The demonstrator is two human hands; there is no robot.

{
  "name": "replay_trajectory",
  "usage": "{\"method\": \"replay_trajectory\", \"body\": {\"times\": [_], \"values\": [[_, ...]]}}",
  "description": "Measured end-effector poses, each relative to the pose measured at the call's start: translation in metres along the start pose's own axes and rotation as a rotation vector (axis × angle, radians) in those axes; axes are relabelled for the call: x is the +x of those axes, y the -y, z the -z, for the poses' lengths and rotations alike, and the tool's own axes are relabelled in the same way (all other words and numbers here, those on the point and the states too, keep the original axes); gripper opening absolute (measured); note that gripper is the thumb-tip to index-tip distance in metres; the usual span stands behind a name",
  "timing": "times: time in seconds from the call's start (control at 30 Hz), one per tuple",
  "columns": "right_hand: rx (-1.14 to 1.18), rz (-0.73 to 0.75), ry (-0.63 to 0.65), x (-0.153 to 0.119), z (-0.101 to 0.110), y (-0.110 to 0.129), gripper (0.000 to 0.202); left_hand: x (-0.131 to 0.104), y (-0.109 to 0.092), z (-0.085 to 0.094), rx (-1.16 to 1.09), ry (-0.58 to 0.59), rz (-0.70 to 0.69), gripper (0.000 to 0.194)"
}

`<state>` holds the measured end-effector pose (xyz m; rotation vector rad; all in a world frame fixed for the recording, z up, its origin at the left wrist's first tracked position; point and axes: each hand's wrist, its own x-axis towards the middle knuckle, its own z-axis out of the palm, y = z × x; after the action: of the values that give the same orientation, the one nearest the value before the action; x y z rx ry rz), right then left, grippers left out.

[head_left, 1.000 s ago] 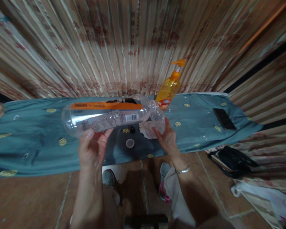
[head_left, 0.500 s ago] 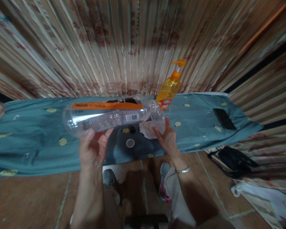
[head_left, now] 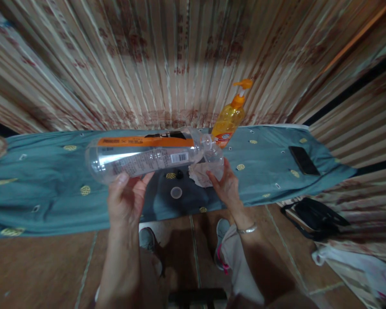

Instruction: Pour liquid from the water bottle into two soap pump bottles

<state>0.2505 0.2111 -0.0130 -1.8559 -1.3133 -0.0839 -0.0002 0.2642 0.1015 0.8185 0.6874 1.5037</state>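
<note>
My left hand (head_left: 127, 193) is wrapped round the underside of a large clear plastic bottle (head_left: 141, 156) with an orange and clear printed label. The bottle lies almost level, its neck pointing right. In my right hand (head_left: 225, 182) is a smaller clear plastic bottle (head_left: 217, 156) with a pale, torn-looking label. The two bottle mouths meet or nearly meet; whether liquid passes between them I cannot make out. Below them a round translucent cap (head_left: 176, 192) and a small black cap (head_left: 179, 174) rest on the green cloth (head_left: 260, 165).
Behind the smaller bottle stands a yellow pump bottle (head_left: 228, 122) with an orange top. A dark phone (head_left: 304, 160) lies on the cloth at right. Pleated curtains (head_left: 180, 64) hang at the back. A black bag (head_left: 318, 216) sits low on the right.
Almost nothing differs. Both hands and bottles keep their positions; the whole view shifts very slightly.
</note>
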Motion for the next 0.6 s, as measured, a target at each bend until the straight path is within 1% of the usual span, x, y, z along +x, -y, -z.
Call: {"method": "replay_trajectory", "body": {"times": [0.13, 0.3, 0.6], "values": [[0.002, -0.023, 0.01, -0.0002, 0.0003, 0.0014, 0.079, 0.0005, 0.0001, -0.0014, -0.014, -0.029, -0.013, 0.037], [-0.021, -0.031, 0.017, 0.0, 0.0002, 0.0012, 0.082, 0.002, 0.0009, 0.0016, 0.023, -0.004, -0.008, 0.032], [-0.036, -0.015, 0.012, 0.0003, 0.0005, 0.0013, 0.083, 0.0012, -0.0002, 0.0011, 0.034, -0.002, -0.018, 0.032]]}}
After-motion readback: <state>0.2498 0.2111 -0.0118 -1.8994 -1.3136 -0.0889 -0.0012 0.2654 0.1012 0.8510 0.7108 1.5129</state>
